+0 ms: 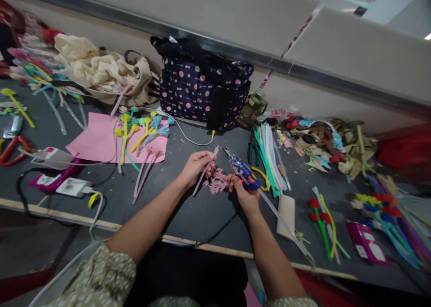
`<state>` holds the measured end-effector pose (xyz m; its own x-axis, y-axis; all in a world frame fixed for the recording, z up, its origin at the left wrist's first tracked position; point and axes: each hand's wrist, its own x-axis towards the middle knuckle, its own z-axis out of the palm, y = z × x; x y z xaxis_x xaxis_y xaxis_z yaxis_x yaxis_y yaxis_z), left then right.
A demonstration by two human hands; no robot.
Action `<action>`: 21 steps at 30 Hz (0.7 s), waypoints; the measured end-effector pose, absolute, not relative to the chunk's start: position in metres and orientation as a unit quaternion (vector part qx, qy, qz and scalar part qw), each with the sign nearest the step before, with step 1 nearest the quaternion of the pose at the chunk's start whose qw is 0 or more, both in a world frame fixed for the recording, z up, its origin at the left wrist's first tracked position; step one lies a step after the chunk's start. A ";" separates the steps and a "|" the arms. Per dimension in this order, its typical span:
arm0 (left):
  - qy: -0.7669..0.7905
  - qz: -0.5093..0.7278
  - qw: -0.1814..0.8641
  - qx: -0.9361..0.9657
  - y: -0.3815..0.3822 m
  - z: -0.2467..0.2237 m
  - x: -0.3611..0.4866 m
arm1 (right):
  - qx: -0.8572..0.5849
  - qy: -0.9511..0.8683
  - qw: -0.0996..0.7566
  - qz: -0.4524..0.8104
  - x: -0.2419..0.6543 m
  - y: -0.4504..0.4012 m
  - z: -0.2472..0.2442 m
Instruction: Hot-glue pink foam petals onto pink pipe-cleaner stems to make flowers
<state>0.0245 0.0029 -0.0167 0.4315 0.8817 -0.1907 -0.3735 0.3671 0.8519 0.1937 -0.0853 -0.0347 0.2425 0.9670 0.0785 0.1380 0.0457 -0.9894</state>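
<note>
the left hand pinched a thin, bendy pink stick near its top, and the right hand gripped the hard blue glue gun by its handle.

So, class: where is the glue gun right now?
In the head view the glue gun is at centre, held in the right hand, nozzle aimed at the pink stick in the left hand, above pink scraps.

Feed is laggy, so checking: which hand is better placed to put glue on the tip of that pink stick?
Right, probably. The right hand grips the blue glue gun, its nozzle aimed near the top of the pink stick. The left hand is busy pinching that stick.
</note>
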 end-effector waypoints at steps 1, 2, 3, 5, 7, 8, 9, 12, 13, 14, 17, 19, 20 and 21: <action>0.338 0.422 0.752 0.376 0.003 -0.017 0.024 | -0.573 -0.488 0.535 0.384 0.194 -0.085 -0.035; 0.340 0.427 0.749 0.374 0.003 -0.017 0.024 | -0.571 -0.495 0.531 0.384 0.194 -0.085 -0.035; 0.341 0.430 0.748 0.374 0.003 -0.017 0.024 | -0.570 -0.500 0.529 0.382 0.193 -0.086 -0.034; 0.340 0.434 0.746 0.374 0.002 -0.016 0.024 | -0.571 -0.503 0.527 0.377 0.193 -0.086 -0.034; 0.341 0.435 0.745 0.375 0.001 -0.015 0.024 | -0.576 -0.500 0.524 0.379 0.192 -0.086 -0.034; 0.340 0.436 0.744 0.375 0.001 -0.015 0.024 | -0.578 -0.497 0.523 0.382 0.191 -0.086 -0.034; 0.339 0.437 0.743 0.376 0.001 -0.015 0.024 | -0.578 -0.494 0.521 0.388 0.191 -0.086 -0.034; 0.334 0.440 0.742 0.380 0.001 -0.016 0.024 | -0.572 -0.487 0.520 0.406 0.191 -0.086 -0.036; 0.333 0.439 0.742 0.381 0.001 -0.017 0.024 | -0.572 -0.482 0.521 0.410 0.191 -0.086 -0.037; 0.334 0.438 0.743 0.381 0.001 -0.017 0.025 | -0.573 -0.478 0.522 0.414 0.191 -0.086 -0.037; 0.336 0.433 0.745 0.381 0.001 -0.016 0.025 | -0.575 -0.468 0.525 0.417 0.190 -0.086 -0.038; 0.339 0.429 0.744 0.383 0.000 -0.015 0.025 | -0.580 -0.464 0.524 0.418 0.190 -0.086 -0.038; 0.340 0.426 0.744 0.385 0.000 -0.015 0.025 | -0.583 -0.461 0.523 0.417 0.189 -0.086 -0.038; 0.341 0.424 0.744 0.387 0.000 -0.015 0.025 | -0.587 -0.459 0.522 0.416 0.189 -0.086 -0.038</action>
